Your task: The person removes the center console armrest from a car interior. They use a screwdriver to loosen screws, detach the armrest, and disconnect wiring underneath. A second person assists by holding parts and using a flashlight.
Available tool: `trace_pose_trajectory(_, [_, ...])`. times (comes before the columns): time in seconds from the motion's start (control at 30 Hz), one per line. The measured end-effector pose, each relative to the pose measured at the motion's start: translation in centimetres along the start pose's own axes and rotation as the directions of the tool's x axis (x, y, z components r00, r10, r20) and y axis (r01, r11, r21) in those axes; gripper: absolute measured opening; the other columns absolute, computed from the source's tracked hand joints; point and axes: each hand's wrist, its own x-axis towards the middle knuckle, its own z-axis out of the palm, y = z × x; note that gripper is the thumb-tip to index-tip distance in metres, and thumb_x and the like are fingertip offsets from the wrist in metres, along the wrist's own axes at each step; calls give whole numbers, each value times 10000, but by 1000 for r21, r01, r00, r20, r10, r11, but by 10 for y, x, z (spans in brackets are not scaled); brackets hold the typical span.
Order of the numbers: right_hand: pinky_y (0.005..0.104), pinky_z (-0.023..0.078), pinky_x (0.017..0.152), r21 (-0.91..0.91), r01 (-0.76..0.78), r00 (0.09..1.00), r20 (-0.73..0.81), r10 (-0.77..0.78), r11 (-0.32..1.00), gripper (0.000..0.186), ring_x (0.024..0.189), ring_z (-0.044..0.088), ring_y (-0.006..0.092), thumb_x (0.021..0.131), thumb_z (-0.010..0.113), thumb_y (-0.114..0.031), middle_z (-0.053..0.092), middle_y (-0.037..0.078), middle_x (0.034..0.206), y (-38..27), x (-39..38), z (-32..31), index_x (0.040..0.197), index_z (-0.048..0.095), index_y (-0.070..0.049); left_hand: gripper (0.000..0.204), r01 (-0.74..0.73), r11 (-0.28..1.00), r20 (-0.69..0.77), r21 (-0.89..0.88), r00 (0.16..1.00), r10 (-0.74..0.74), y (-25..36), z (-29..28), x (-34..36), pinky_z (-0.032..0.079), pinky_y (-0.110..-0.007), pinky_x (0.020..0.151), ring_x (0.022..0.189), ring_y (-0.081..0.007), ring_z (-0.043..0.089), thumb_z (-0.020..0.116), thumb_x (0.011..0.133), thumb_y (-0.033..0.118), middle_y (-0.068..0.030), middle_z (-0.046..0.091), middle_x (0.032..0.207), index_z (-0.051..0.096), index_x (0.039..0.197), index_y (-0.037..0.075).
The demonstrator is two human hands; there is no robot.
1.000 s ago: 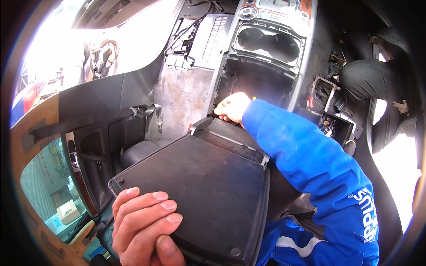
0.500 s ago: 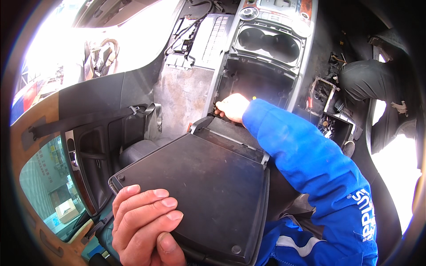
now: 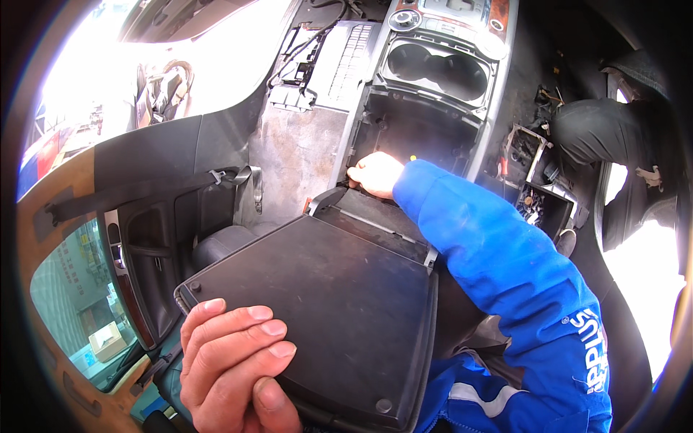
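My left hand has its fingers curled over the near left edge of a black padded console armrest lid, gripping it as it lies folded back toward me. My right hand, in a blue sleeve, reaches to the lid's hinged end, at the left rear corner of the open storage bin of the centre console. Its fingers are bunched low against that corner; what they pinch is too small and hidden to make out. A small yellow piece shows just past the hand.
The silver cup holder and shifter panel are ahead. To the left are bare floor, wiring, a seat belt and a door panel. To the right are exposed brackets and connectors and another person's dark-trousered leg.
The fingertips of my right hand have curled in a little at the hinge corner. My left hand and the lid have stayed almost still, shifting very slightly in the picture.
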Motion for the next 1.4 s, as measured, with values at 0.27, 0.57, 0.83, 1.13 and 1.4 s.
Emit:
trace_pose_trajectory(0.27, [363,448,529,229,-197,979,-2,203,953,310,543,552,189,873,624,-316,619,83,689,0,0,2,789,676,-23,299,37,999,5,11,999,-37,4,0,0,451,-462,849,701,-295,631,454,849,203,-176,643,711,590,702,-19])
trace_pose_trajectory(0.57, [349,454,520,214,-55,998,12,54,975,285,560,543,179,825,676,-300,628,72,686,8,3,1,750,685,-26,281,38,999,2,-2,999,-38,4,1,0,449,-459,856,711,-301,634,459,827,186,-177,645,718,592,692,-22])
trace_pose_trajectory(0.83, [345,460,534,111,9,996,-88,1,994,235,588,565,171,805,705,-262,646,71,673,10,5,6,721,693,-44,265,40,999,1,-16,999,-40,4,0,1,451,-456,859,726,-304,637,477,800,178,-176,648,725,596,679,-25])
trace_pose_trajectory(1.13, [333,504,632,108,-197,976,119,184,975,419,480,587,199,930,450,-380,660,80,650,-2,8,-4,776,726,-106,176,50,999,83,-12,995,-48,1,-9,4,470,-403,868,770,-273,672,518,731,92,-135,681,767,655,728,-17])
trace_pose_trajectory(1.4, [326,529,650,-9,-82,987,-138,80,997,217,637,648,183,776,703,-275,686,96,704,-8,-3,-5,769,733,-60,194,89,996,-9,0,996,-89,10,-1,3,470,-410,858,762,-272,665,514,745,105,-139,674,749,651,714,-29])
